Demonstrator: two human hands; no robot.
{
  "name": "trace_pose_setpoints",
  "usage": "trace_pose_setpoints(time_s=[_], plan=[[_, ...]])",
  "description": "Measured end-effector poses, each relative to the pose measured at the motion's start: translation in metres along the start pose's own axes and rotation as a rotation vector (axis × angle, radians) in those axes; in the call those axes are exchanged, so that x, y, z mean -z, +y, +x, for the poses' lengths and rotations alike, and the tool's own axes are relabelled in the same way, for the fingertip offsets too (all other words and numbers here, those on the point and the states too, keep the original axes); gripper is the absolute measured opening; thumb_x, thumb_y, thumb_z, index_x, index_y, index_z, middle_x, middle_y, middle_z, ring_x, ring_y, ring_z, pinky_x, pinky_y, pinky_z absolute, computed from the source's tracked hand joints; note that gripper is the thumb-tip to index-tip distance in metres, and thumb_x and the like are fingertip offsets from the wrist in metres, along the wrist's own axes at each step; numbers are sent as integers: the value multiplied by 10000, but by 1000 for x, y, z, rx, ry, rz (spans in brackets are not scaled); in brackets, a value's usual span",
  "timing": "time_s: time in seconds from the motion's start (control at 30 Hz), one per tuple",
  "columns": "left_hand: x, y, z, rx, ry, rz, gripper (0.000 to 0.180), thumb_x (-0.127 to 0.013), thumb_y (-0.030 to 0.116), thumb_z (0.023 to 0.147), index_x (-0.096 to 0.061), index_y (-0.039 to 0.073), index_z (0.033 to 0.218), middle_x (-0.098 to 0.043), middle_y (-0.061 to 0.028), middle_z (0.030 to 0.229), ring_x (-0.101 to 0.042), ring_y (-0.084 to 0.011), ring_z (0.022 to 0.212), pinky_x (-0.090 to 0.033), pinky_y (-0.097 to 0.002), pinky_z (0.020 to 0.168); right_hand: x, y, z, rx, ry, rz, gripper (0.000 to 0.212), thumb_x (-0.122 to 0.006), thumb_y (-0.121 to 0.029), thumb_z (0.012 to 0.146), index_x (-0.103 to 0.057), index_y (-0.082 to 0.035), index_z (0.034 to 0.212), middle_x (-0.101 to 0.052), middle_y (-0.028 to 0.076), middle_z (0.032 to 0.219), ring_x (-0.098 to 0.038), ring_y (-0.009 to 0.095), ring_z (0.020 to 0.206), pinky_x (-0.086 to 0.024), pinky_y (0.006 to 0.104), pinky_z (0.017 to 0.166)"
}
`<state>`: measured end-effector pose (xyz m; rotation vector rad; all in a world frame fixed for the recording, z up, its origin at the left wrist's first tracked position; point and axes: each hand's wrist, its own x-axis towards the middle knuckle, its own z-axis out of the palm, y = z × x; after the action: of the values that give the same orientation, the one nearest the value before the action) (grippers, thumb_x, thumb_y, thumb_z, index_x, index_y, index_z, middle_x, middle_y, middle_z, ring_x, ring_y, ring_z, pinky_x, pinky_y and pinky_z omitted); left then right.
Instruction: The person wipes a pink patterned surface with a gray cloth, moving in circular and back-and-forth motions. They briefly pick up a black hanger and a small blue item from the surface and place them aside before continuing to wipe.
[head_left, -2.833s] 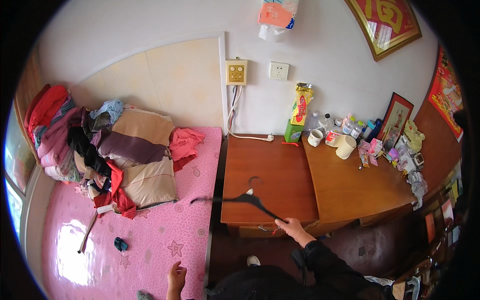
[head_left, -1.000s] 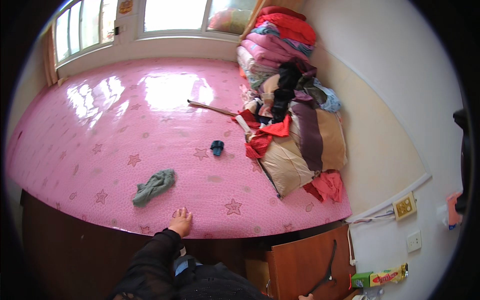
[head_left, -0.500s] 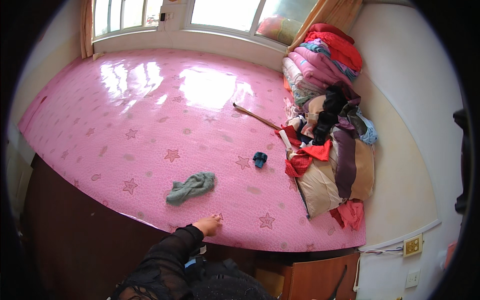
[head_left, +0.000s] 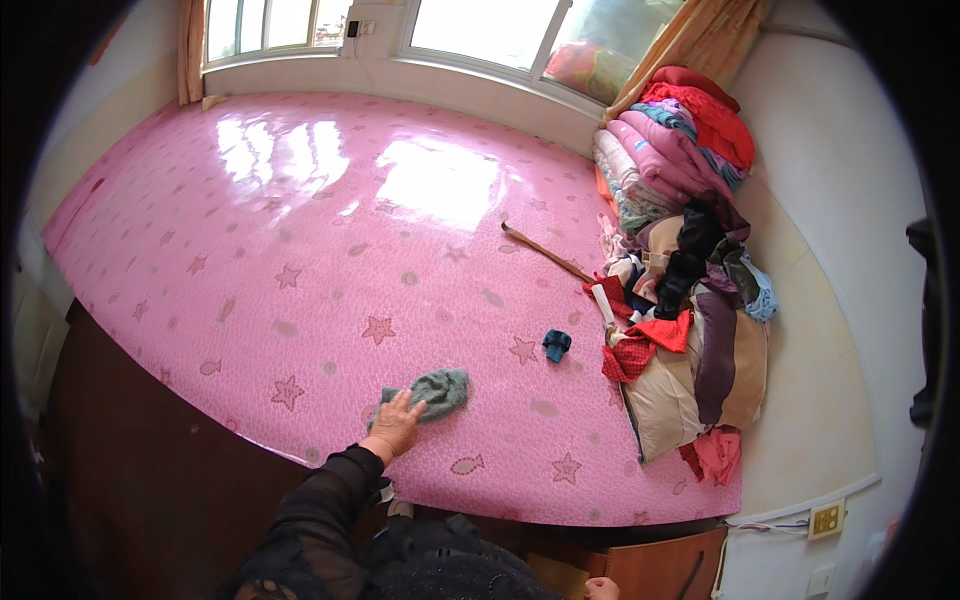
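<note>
Before me, daylight from 2 windows (head_left: 480, 35) beyond the far edge glares off the pink-covered bed (head_left: 330, 250). I see dark floor (head_left: 120, 440) along its near-left edge, a reddish-brown cabinet (head_left: 640, 570) by its near-right corner, a pale wall (head_left: 830, 180) at right.

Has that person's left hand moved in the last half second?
Yes: leftward. The left hand is now farther left of the printed star at the pink cover's lower right, and overlaps the grey cloth.
</note>
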<state>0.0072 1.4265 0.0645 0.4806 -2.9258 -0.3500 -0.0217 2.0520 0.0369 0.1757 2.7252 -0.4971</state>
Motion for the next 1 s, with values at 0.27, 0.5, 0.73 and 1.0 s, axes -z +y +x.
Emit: trace_pose_setpoints(time_s=[0.27,0.5,0.73,1.0], plan=[[9,-20,13,61,-199,-129,621,-638,247,739,-438,175,1322,-425,-162,1323,-429,-327,1203,-397,-449,941,-8,-60,-27,-305,-172,215,157,-645,-178,735,-676,-29,772,-643,38,640,-613,131,588,-502,272,611],[7,-13,44,26,-309,43,628,-623,261,751,-426,182,1343,-501,-160,1138,-496,-333,1032,-469,-417,836,2,-99,-39,-269,-228,77,194,-651,-236,740,-690,-63,819,-678,94,752,-659,192,721,-516,316,693],[-31,-13,57,8,-317,158,455,-431,129,868,-462,149,1322,-512,-182,1107,-499,-341,1020,-505,-368,774,24,-136,7,36,-160,-95,223,-660,-256,732,-681,-74,860,-675,131,835,-654,265,818,-509,359,756],[-21,2,74,107,-410,239,454,-435,106,872,-440,71,1324,-573,-189,1043,-572,-315,933,-501,-344,767,55,-221,131,424,-240,-205,237,-584,-247,746,-664,-63,874,-660,160,844,-629,335,820,-497,425,725]])
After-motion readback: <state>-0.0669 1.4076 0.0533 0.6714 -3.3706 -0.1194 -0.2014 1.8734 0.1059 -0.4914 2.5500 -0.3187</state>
